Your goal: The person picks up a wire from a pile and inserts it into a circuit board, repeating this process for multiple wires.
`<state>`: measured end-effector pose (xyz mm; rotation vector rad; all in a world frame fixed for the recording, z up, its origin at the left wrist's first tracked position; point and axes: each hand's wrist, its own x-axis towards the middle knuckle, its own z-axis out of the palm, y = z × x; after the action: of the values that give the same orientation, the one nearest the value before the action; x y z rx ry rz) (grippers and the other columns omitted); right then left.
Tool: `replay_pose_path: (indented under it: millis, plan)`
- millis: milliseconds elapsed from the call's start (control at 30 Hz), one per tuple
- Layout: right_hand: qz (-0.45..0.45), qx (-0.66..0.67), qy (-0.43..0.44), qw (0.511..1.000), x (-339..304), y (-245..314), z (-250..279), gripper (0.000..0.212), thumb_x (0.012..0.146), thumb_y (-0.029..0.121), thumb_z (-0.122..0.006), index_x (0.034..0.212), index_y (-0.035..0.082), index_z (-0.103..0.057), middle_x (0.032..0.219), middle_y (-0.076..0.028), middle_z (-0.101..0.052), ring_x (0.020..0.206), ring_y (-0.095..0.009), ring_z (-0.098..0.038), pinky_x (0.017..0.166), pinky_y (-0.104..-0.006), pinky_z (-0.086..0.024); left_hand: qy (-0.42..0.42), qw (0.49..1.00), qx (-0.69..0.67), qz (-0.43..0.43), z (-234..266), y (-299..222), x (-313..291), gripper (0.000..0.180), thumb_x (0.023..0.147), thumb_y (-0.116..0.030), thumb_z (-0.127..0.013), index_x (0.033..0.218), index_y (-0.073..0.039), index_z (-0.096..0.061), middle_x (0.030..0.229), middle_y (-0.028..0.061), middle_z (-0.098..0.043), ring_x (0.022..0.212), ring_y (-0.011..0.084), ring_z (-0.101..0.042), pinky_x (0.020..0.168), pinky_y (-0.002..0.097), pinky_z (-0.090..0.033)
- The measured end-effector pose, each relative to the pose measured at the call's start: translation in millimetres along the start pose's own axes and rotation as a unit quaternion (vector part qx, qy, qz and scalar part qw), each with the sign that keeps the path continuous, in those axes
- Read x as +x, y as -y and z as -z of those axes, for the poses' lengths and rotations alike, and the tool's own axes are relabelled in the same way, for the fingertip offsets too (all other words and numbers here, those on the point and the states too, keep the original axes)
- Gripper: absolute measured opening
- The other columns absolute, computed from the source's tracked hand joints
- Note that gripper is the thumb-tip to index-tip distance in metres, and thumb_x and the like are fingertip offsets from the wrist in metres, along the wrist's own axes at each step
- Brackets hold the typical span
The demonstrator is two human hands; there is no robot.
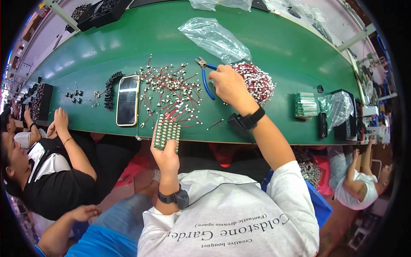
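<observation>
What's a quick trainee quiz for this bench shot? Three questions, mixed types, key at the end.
1. Open: What does the person's left hand hold?
2. True or false: The phone lies to the left of the pliers.
3. Multiple choice: What colour are the handles of the pliers?
A) Yellow
B) Red
C) Blue

Key:
1. A green circuit board.
2. True.
3. C.
</observation>
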<state>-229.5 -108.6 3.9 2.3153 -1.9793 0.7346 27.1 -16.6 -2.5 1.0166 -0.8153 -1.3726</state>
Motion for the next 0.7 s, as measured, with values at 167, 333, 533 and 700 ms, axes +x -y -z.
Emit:
replay_pose_path:
  millis: [167, 333, 533, 700]
  plan:
    - [0.074, -0.027, 0.045, 0.996, -16, -6, 16, 0.012, 0.076, 0.006, -0.071, 0.086, 0.012, -0.071, 0.086, -0.006, -0.06, 0.09, -0.026, -0.058, 0.08, -0.039, -0.048, -0.009, 1.0, 0.013, -0.005, 0, 1, -2, 0.064, 0.075, 0.012, -0.047, 0.139, 0.01, -0.047, 0.115, 0.008, -0.065, 0.092, 0.0106, -0.063, 0.077, 0.021, -0.049]
    - [0.028, -0.056, 0.026, 0.998, -26, 0, 9, 0.017, 0.075, 0.019, -0.077, 0.089, 0.011, -0.069, 0.088, -0.005, -0.062, 0.091, -0.026, -0.058, 0.079, -0.0394, -0.045, 0.009, 1.0, 0.005, 0.006, 0, 5, -1, 0.064, 0.074, 0.013, -0.047, 0.138, 0.01, -0.047, 0.118, 0.0099, -0.064, 0.098, 0.0128, -0.064, 0.081, 0.0228, -0.05]
    - [-0.021, -0.068, -0.041, 0.997, -12, 3, -15, 0.015, 0.078, 0.018, -0.073, 0.086, 0.007, -0.066, 0.082, -0.01, -0.063, 0.085, -0.029, -0.061, 0.075, -0.0415, -0.046, 0.009, 1.0, -0.002, 0.007, -11, 0, -4, 0.064, 0.075, 0.013, -0.047, 0.138, 0.011, -0.047, 0.121, 0.0122, -0.064, 0.104, 0.0153, -0.064, 0.088, 0.0247, -0.051]
    - [-0.014, -0.116, -0.015, 0.993, -7, 5, -23, 0.014, 0.078, 0.016, -0.072, 0.085, 0.006, -0.065, 0.082, -0.011, -0.062, 0.084, -0.03, -0.061, 0.073, -0.0408, -0.045, 0.009, 1.0, 0.005, -0.004, -9, 0, -5, 0.062, 0.072, 0.016, -0.045, 0.133, 0.011, -0.05, 0.12, 0.0135, -0.064, 0.104, 0.0187, -0.065, 0.089, 0.0288, -0.052]
